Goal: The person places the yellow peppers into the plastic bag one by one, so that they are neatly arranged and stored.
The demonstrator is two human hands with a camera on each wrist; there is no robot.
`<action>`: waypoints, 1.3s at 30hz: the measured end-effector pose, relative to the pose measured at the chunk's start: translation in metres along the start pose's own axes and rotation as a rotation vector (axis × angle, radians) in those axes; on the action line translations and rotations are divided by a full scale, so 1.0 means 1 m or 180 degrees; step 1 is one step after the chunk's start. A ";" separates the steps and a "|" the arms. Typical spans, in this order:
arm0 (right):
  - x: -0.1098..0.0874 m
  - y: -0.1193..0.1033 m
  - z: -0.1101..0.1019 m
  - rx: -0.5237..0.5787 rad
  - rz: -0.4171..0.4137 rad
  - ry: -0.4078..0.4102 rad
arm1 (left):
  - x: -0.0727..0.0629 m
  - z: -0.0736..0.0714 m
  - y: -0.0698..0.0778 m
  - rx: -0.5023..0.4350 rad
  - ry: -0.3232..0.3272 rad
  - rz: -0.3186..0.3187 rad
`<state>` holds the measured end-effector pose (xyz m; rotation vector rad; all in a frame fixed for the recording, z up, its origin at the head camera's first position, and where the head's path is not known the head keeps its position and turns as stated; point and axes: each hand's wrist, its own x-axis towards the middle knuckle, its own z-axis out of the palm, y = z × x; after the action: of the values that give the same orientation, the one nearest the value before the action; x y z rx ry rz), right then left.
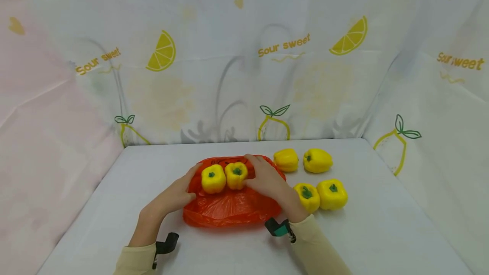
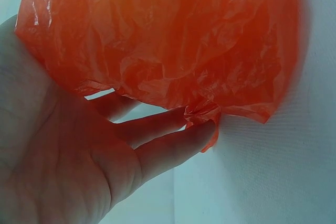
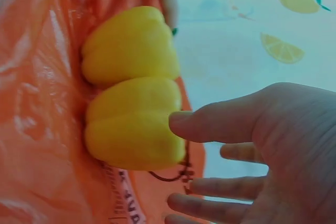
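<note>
A red plastic bag lies spread on the table, and two yellow bell peppers stand side by side on it, a left pepper and a right pepper, green stems up. My left hand is at the bag's left edge. In the left wrist view, a bunched bit of the bag is pinched between its fingers. My right hand reaches over the bag's right part, fingers spread. Its thumb overlaps the nearer pepper in the right wrist view; I cannot tell whether they touch.
Right of the bag are several more yellow bell peppers: a lying pepper and another at the back, a front pepper beside my right forearm, and one touching it. A lemon-print cloth hangs behind the white table.
</note>
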<state>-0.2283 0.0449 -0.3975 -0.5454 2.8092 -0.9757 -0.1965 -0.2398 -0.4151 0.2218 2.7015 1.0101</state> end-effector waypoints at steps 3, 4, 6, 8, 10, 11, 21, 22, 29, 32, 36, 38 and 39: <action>-0.003 0.002 -0.009 -0.0036 -0.0071 -0.0024 | 0.000 0.000 0.000 -0.0009 -0.0010 -0.0019; -0.004 0.002 -0.012 -0.0028 -0.0081 -0.0045 | -0.001 0.000 0.000 -0.0011 -0.0008 -0.0025; -0.006 0.005 -0.017 0.0016 -0.0076 -0.0090 | -0.001 0.000 0.000 -0.0007 -0.0011 -0.0015; -0.008 0.008 -0.022 0.0068 -0.0033 -0.0143 | -0.001 0.001 0.000 -0.0002 -0.0003 -0.0008; -0.010 0.010 -0.028 0.0124 -0.0011 -0.0200 | -0.001 0.000 0.000 0.0012 -0.0001 0.0012; -0.012 0.011 -0.031 0.0159 0.0007 -0.0231 | -0.001 0.000 0.001 0.0016 0.0001 0.0019; -0.033 0.021 -0.065 0.0007 0.0178 -0.0613 | -0.001 0.001 0.001 0.0018 0.0010 0.0013; -0.036 0.022 -0.068 -0.0018 0.0215 -0.0663 | -0.001 0.001 0.001 0.0009 0.0009 0.0021; -0.050 0.032 -0.087 -0.0022 0.0362 -0.0897 | 0.001 0.001 0.000 0.0032 -0.0004 0.0049; -0.054 0.036 -0.092 -0.0038 0.0366 -0.0927 | 0.001 0.001 0.000 0.0056 -0.0007 0.0048; -0.059 0.039 -0.098 -0.0102 0.0464 -0.0949 | 0.001 0.001 0.000 0.0092 -0.0006 0.0059; -0.062 0.041 -0.100 -0.0189 0.0587 -0.0951 | 0.001 0.001 0.000 0.0096 -0.0010 0.0058; -0.063 0.042 -0.101 -0.0240 0.0638 -0.0951 | 0.001 0.002 0.000 0.0092 -0.0016 0.0056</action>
<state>-0.2051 0.1567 -0.3442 -0.3724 2.5792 -0.6890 -0.1973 -0.2387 -0.4165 0.2535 2.7156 0.9747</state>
